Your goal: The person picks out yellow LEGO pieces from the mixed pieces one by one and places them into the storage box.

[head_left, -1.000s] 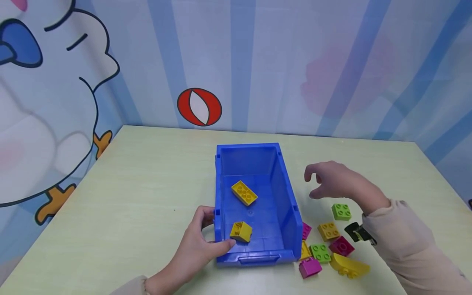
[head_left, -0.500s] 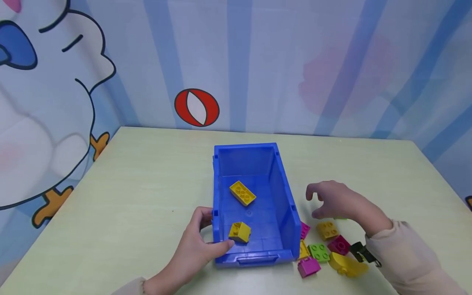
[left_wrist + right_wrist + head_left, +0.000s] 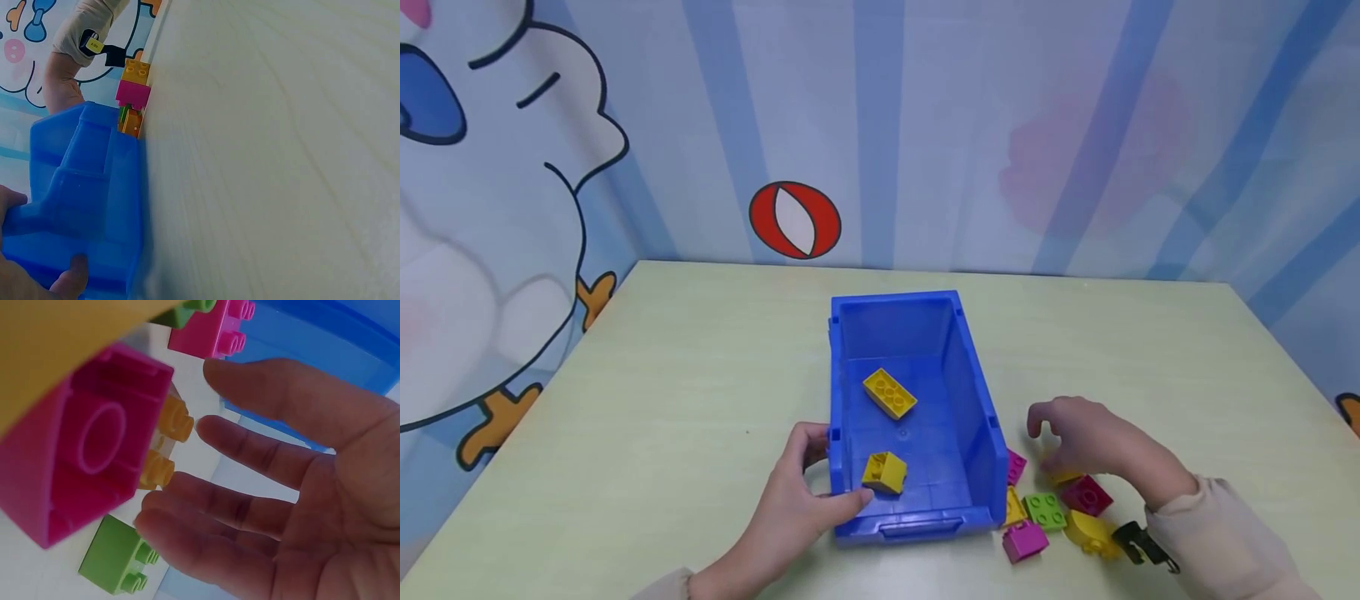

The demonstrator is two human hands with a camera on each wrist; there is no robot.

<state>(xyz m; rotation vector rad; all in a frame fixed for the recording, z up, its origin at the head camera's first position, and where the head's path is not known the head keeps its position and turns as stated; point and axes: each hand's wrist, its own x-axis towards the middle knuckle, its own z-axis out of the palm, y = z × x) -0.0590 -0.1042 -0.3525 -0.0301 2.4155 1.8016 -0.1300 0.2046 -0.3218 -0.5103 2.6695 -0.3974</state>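
Observation:
My left hand point(image 3: 805, 492) grips the near left side of a blue bin point(image 3: 925, 527), thumb over the rim. Inside the bin lie two yellow toy bricks, one long point(image 3: 890, 393) and one shorter point(image 3: 884, 473). To the right of the bin, my right hand point(image 3: 1093, 437) hangs over the loose bricks, holding nothing. In the right wrist view its fingertips are right at the studs of an orange-yellow brick point(image 3: 175, 419), mostly covered by the hand in the head view. A crimson brick point(image 3: 100, 431) lies hollow side up beside it. A green brick point(image 3: 112, 556) shows just beyond the fingers.
Along the bin's right side sit a magenta brick point(image 3: 1015, 467), an orange-yellow one point(image 3: 1013, 507), a green one point(image 3: 1045, 511) and another magenta one point(image 3: 1025, 542). A yellow curved brick point(image 3: 1088, 533) lies near the right wrist. A patterned backdrop point(image 3: 880, 133) stands behind the table.
My right hand has come down toward me, from beside the bin to the orange-yellow brick, covering the far green brick. The left hand and bin hold their place; the head view shifts slightly.

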